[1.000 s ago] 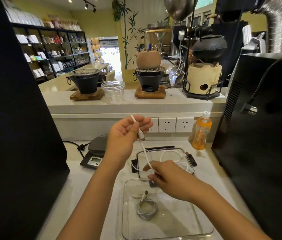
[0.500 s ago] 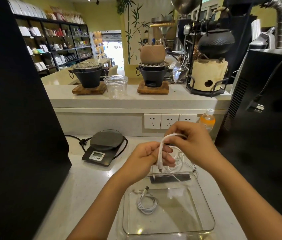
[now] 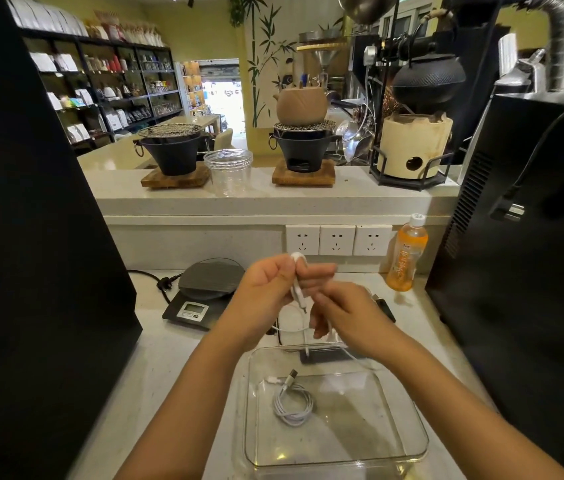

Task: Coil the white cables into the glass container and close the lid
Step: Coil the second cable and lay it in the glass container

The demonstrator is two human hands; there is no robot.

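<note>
The left hand pinches a folded white cable above the glass container. The right hand grips its loose part. Another coiled cable lies inside. The orange bottle label is too blurry to read.

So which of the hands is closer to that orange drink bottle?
The right hand. It is just left of the orange bottle and nearer the camera; the left hand is further left, beyond it.

One white cable lies coiled in the open glass container; another white cable hangs looped above.
</note>
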